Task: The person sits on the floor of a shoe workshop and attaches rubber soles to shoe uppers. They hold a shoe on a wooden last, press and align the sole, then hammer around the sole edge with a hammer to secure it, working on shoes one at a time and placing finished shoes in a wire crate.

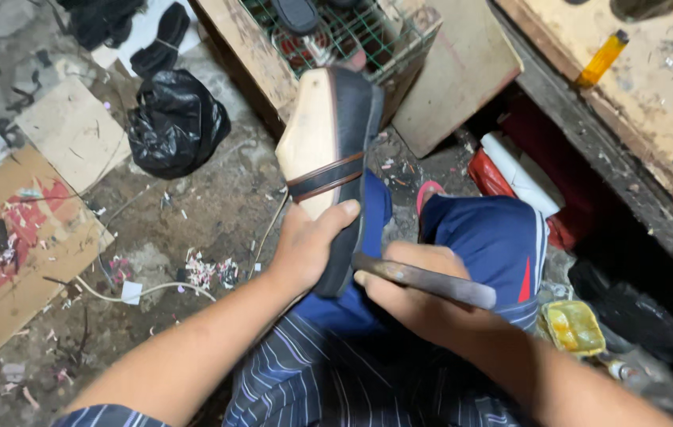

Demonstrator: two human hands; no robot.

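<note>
The left hand (305, 245) grips a thick-soled shoe (332, 150) by its side. Just below the shoe, the right hand (408, 289) grips a metal tool (431, 281), its tip at the sole's edge.

A sandal (328, 150) stands on the knee before a wire basket (352, 35), a bag (177, 122) to its left.

Flattened red-printed cardboard package (12, 261) lies on floor, left.

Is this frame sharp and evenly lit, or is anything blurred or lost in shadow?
Head view: the sandal and left hand are sharp; the right hand and metal tool look slightly motion-blurred; the space under the bench is lost in shadow.
</note>
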